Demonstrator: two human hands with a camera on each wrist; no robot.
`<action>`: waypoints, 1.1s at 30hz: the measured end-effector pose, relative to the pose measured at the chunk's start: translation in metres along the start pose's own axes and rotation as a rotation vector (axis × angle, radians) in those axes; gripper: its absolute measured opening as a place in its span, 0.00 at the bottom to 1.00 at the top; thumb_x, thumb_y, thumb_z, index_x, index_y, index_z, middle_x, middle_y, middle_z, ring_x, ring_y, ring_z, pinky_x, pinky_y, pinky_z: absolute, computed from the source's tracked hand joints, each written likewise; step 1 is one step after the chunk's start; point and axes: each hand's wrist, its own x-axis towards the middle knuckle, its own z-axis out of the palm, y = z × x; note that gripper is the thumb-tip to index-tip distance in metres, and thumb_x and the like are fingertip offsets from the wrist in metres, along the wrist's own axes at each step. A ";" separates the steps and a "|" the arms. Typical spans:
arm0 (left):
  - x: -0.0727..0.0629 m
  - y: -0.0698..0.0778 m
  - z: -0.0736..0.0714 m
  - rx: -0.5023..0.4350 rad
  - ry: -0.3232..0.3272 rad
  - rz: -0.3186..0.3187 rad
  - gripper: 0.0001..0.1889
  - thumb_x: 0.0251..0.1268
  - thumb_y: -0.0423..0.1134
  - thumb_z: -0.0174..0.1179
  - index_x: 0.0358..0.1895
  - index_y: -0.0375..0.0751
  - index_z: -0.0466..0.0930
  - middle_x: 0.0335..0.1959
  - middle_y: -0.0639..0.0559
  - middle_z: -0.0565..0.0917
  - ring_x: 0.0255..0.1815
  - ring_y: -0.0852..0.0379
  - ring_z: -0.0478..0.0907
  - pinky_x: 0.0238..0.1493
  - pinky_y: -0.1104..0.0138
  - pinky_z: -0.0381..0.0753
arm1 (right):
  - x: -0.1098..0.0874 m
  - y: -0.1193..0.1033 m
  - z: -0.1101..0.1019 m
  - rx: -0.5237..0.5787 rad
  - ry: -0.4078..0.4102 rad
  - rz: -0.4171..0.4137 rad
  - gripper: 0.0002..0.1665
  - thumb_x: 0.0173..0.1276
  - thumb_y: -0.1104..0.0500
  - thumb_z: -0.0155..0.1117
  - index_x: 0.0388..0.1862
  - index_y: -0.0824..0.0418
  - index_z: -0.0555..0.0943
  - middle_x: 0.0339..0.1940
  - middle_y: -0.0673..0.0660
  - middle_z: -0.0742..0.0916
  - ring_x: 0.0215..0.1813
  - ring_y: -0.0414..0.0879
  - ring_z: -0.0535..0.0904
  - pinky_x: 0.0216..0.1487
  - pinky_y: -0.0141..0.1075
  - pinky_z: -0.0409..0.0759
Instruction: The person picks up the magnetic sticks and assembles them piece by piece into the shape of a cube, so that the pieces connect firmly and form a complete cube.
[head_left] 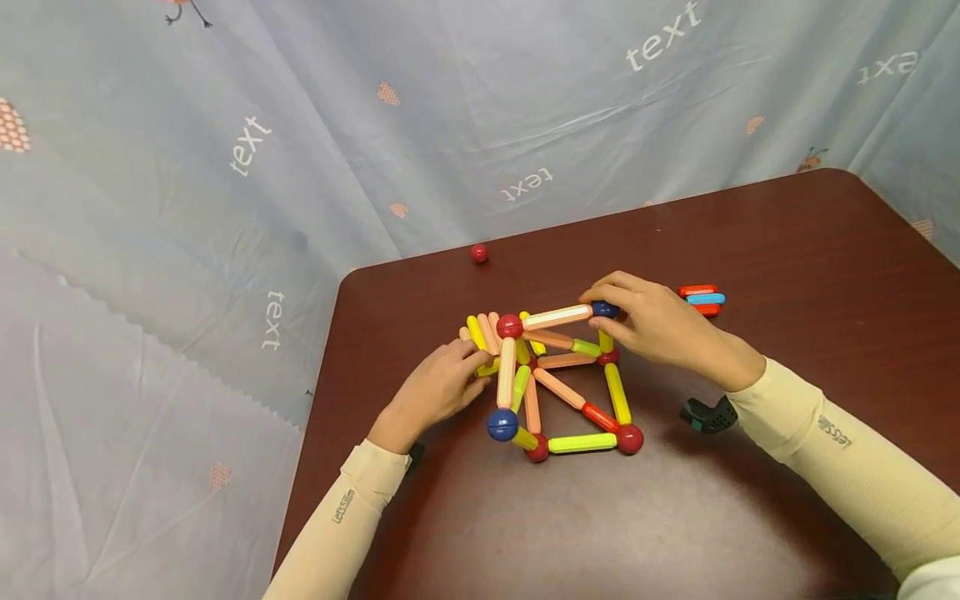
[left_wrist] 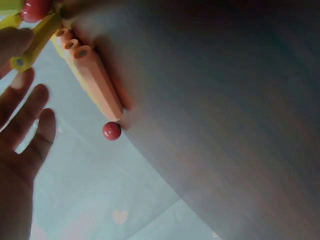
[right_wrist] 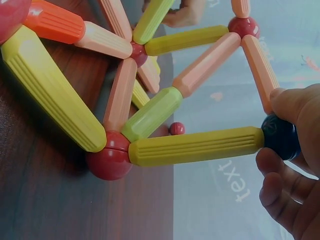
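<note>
A frame of magnetic rods and balls stands on the table, with a red ball at its near right corner. Its upper part joins a red ball to two blue ones by peach rods. My right hand pinches the far blue ball between thumb and fingers; a yellow rod runs from that ball to a lower red one. To the left of the frame, my left hand holds a short yellow rod between thumb and index finger. The near blue ball is untouched.
Several loose peach and yellow rods lie behind the left hand. A single red ball sits near the table's back edge. Red and blue rods lie together beyond the right hand. A patterned curtain hangs behind the table.
</note>
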 end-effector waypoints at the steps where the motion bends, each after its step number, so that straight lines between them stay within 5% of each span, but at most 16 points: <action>1: -0.002 0.002 0.000 -0.002 -0.031 -0.022 0.18 0.62 0.44 0.73 0.53 0.46 0.82 0.39 0.53 0.79 0.35 0.58 0.73 0.40 0.68 0.80 | 0.000 0.000 0.000 0.002 -0.003 0.001 0.18 0.69 0.55 0.71 0.56 0.59 0.84 0.52 0.55 0.85 0.32 0.41 0.78 0.32 0.35 0.79; 12: -0.002 0.009 0.003 -0.133 -0.210 -0.117 0.14 0.66 0.48 0.69 0.48 0.49 0.77 0.32 0.58 0.74 0.33 0.62 0.70 0.37 0.70 0.74 | -0.002 0.001 0.001 0.014 -0.024 0.020 0.21 0.69 0.54 0.71 0.58 0.60 0.82 0.52 0.55 0.84 0.30 0.41 0.76 0.32 0.34 0.79; 17: 0.004 0.006 -0.026 -0.346 -0.098 -0.242 0.09 0.74 0.42 0.60 0.52 0.47 0.80 0.38 0.56 0.80 0.32 0.61 0.74 0.36 0.67 0.78 | -0.004 0.003 0.000 0.040 -0.041 0.053 0.26 0.69 0.55 0.72 0.63 0.60 0.78 0.52 0.56 0.84 0.30 0.41 0.76 0.33 0.34 0.80; 21: 0.020 0.012 -0.055 -0.543 0.012 -0.263 0.16 0.79 0.43 0.55 0.64 0.47 0.77 0.53 0.53 0.81 0.35 0.57 0.79 0.37 0.64 0.81 | -0.006 0.006 -0.002 0.044 -0.038 0.072 0.28 0.68 0.57 0.72 0.65 0.61 0.77 0.49 0.57 0.84 0.31 0.41 0.75 0.33 0.34 0.79; 26: 0.039 0.026 -0.062 -0.625 -0.039 -0.232 0.21 0.79 0.49 0.54 0.69 0.51 0.73 0.55 0.57 0.81 0.45 0.57 0.79 0.40 0.64 0.83 | -0.007 0.006 -0.002 0.040 -0.056 0.075 0.28 0.69 0.56 0.72 0.65 0.61 0.77 0.48 0.56 0.84 0.31 0.40 0.76 0.34 0.34 0.80; 33: 0.046 0.028 -0.059 -0.742 -0.069 -0.258 0.16 0.78 0.46 0.55 0.64 0.55 0.78 0.47 0.53 0.83 0.38 0.52 0.81 0.33 0.64 0.83 | -0.006 0.004 -0.002 0.042 -0.085 0.086 0.28 0.69 0.55 0.72 0.65 0.60 0.77 0.49 0.56 0.85 0.31 0.40 0.77 0.34 0.34 0.81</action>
